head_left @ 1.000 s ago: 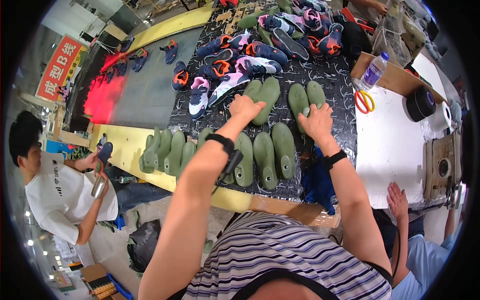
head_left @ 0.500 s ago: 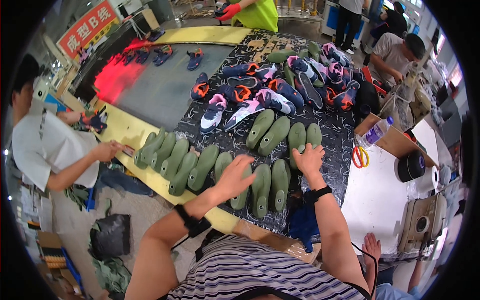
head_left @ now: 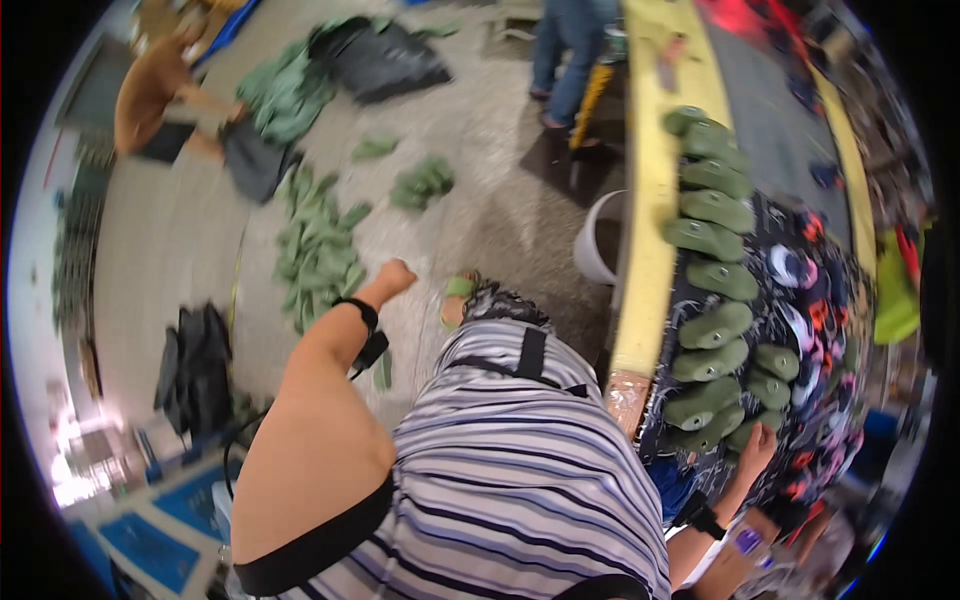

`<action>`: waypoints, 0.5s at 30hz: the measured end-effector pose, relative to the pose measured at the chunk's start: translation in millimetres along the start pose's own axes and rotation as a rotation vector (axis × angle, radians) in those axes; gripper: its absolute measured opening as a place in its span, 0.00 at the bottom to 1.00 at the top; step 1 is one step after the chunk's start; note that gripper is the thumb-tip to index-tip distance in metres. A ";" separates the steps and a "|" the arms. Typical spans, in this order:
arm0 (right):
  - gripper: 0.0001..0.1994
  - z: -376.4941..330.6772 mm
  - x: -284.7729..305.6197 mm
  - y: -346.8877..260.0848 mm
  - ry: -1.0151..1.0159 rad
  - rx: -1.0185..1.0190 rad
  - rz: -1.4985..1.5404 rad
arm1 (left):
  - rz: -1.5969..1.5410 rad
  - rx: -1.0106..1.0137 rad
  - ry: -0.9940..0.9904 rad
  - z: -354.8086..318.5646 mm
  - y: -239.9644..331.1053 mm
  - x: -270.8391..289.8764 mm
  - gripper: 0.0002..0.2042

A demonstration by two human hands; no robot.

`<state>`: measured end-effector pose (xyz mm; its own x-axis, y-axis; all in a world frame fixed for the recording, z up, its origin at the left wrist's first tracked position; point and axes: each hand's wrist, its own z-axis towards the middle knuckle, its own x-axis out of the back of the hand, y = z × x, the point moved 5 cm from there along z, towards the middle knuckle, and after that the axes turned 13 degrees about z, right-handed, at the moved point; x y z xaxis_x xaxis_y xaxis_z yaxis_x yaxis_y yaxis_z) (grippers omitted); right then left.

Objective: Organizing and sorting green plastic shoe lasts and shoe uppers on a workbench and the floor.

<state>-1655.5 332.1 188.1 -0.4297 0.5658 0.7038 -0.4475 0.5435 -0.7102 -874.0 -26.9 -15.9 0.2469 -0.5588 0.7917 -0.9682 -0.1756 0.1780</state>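
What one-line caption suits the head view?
Left hand fisted over the floor; right hand beside green shoe lasts on the table.

My one view is the head-worn fisheye, looking steeply down over my striped shirt [head_left: 520, 470], close below. It faces the concrete floor [head_left: 480, 200] at left, the desk [head_left: 645, 260] along its right side.

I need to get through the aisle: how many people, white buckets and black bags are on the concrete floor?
People: 2, a crouching person and a standing person
White bucket: 1
Black bag: 1
Total: 4
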 end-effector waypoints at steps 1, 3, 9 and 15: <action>0.18 -8.0 -23.5 -40.5 -0.116 -0.067 0.126 | -0.180 0.261 -0.076 -14.8 -49.3 -6.0 0.15; 0.15 -13.4 -81.1 -140.0 -0.330 0.116 0.090 | -0.168 0.439 0.136 -48.6 -135.7 -21.6 0.16; 0.15 -87.6 -285.7 -315.4 -0.879 0.250 0.109 | -0.287 0.380 -0.217 -104.9 -185.3 -60.9 0.13; 0.19 -164.6 -436.3 -394.3 -1.253 0.342 -0.008 | -0.372 0.128 -0.047 -127.2 -257.6 -66.7 0.14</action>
<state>-1162.5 -27.1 157.9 -0.7791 -0.4994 0.3789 -0.5499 0.2541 -0.7957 -646.1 158.7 -40.3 0.5847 -0.4738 0.6585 -0.8000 -0.4713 0.3713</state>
